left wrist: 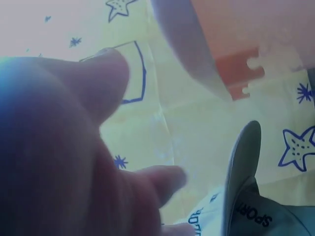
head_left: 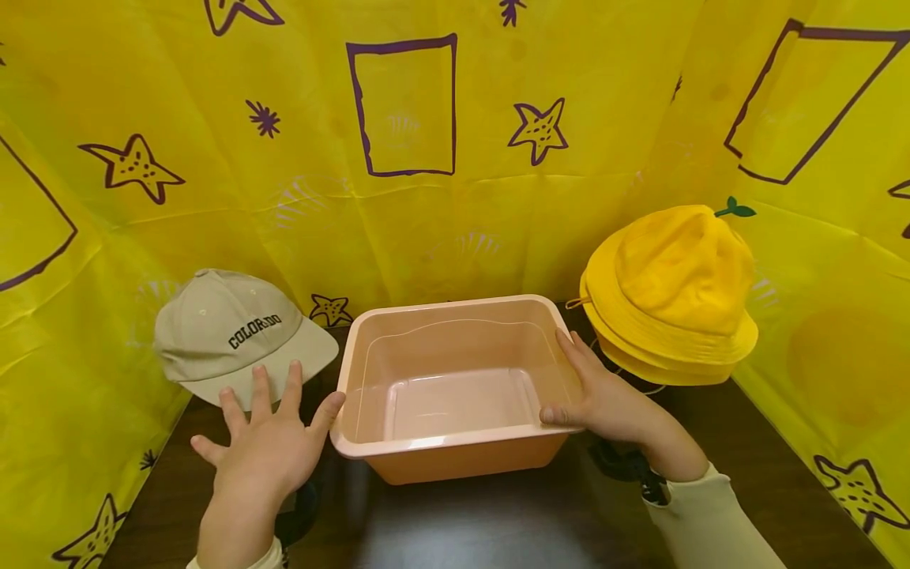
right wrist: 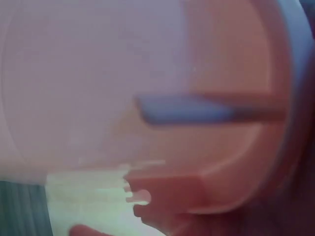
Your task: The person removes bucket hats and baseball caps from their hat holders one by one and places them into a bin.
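Observation:
A peach plastic basin stands on the dark table, and its inside holds nothing. My right hand grips its right rim, the thumb bent over the near right corner. In the right wrist view the basin wall fills most of the picture. My left hand has its fingers spread at the basin's left side, the thumb tip at the rim; whether it touches cannot be told. Beyond those fingers lies a beige cap lettered COLORADO; its brim shows in the left wrist view.
A yellow bucket hat with a green sprout on top sits right of the basin, apparently on another brim. Yellow cloth with purple starfish drawings walls the back and both sides. Dark wooden tabletop runs along the front.

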`<state>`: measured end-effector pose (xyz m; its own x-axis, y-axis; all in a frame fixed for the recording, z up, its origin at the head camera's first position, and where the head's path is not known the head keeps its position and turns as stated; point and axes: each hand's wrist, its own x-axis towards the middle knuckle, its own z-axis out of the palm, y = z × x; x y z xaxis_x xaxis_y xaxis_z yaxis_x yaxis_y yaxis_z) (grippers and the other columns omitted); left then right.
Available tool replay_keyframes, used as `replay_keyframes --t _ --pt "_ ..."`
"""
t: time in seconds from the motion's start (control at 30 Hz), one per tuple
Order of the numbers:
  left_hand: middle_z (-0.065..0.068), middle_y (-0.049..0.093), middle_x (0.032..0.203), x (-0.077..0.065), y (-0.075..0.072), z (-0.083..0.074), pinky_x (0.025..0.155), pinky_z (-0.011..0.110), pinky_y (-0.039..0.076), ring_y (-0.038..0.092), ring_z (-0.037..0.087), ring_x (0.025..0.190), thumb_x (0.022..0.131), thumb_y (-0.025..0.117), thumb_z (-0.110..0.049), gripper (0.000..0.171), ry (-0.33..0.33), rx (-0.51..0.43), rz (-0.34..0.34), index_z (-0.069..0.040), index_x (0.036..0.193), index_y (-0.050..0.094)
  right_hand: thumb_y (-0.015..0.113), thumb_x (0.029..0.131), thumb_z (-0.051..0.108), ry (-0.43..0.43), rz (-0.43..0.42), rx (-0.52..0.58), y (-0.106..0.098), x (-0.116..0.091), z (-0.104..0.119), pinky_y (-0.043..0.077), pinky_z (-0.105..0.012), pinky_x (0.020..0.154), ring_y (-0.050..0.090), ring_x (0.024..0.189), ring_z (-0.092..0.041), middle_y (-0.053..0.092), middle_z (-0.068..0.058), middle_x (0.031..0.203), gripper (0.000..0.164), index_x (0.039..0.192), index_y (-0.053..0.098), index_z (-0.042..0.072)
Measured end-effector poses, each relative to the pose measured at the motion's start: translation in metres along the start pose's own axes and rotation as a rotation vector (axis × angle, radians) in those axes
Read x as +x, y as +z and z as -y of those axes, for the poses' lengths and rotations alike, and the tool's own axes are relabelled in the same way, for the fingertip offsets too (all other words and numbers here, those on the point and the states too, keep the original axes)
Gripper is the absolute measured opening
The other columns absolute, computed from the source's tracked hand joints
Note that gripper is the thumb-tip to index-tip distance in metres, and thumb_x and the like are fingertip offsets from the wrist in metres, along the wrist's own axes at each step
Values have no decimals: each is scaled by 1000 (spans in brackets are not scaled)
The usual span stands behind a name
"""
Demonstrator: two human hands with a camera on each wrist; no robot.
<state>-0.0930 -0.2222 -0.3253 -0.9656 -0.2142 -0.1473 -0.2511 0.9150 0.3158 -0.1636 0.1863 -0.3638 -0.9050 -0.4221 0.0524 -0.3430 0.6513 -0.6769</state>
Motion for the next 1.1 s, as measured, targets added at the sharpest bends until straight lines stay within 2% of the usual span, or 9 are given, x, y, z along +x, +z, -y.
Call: replay_keyframes --t 0.2,0.3,0.4,0.5,0.6,0.77,0.87,1.03,1.1 --pt "25 -31 153 4 -6 15 79 88 -10 -34 58 129 88 26 -83 102 -9 -31 -63 -19 159 -10 84 75 51 -25 26 -25 -2 -4 -3 19 -64 109 6 145 -45 -4 -26 161 128 157 2 -5" --pt "27 -28 154 8 -16 23 78 90 -2 -28 63 130 90 31 -80 101 25 -18 -132 -17 160 -7 84 74 51 -13 25 -18 -3 -6 -3 19 -63 109 7 145 -44 -4 -27 161 130 156 1 -7" --pt "28 -26 155 16 -37 33 80 90 7 -19 68 130 92 38 -76 100 88 14 -204 -17 160 -6 85 73 52 9 21 -7 -3 -6 -2 18 -63 109 8 145 -44 -3 -26 161 131 156 1 -6" --pt "33 -20 155 31 -67 44 87 85 13 -6 72 129 93 50 -69 100 177 38 -257 -14 160 0 86 72 52 31 16 6 -4 -7 -1 17 -63 110 8 145 -43 -2 -25 162 132 156 2 -6" --pt "40 -10 153 52 -102 55 92 81 18 8 74 126 93 58 -62 100 256 67 -228 -11 160 6 86 71 52 46 13 16 -4 -7 -1 16 -64 110 8 146 -43 -1 -24 162 132 156 3 -6" --pt "46 21 145 95 -150 70 91 74 28 32 66 121 94 64 -52 88 335 110 -71 -1 155 26 87 70 51 53 9 37 -4 -6 -1 16 -64 110 8 145 -43 0 -25 162 133 156 3 -5" --pt "43 46 131 119 -165 77 81 60 40 52 50 98 93 66 -50 84 351 129 -6 3 151 35 88 70 50 57 10 46 -3 -6 0 16 -63 110 9 145 -43 0 -25 162 133 156 3 -5" --pt "43 55 115 148 -179 84 72 52 42 54 41 82 94 65 -51 80 337 178 35 6 146 41 88 70 51 60 14 53 -2 -6 0 18 -62 109 12 144 -43 0 -25 162 133 157 3 -4" --pt "46 48 122 156 -183 85 71 51 47 56 44 86 95 63 -50 78 328 171 53 7 145 42 88 70 50 59 15 56 -2 -6 -1 19 -62 109 13 144 -43 0 -25 162 133 157 3 -4"
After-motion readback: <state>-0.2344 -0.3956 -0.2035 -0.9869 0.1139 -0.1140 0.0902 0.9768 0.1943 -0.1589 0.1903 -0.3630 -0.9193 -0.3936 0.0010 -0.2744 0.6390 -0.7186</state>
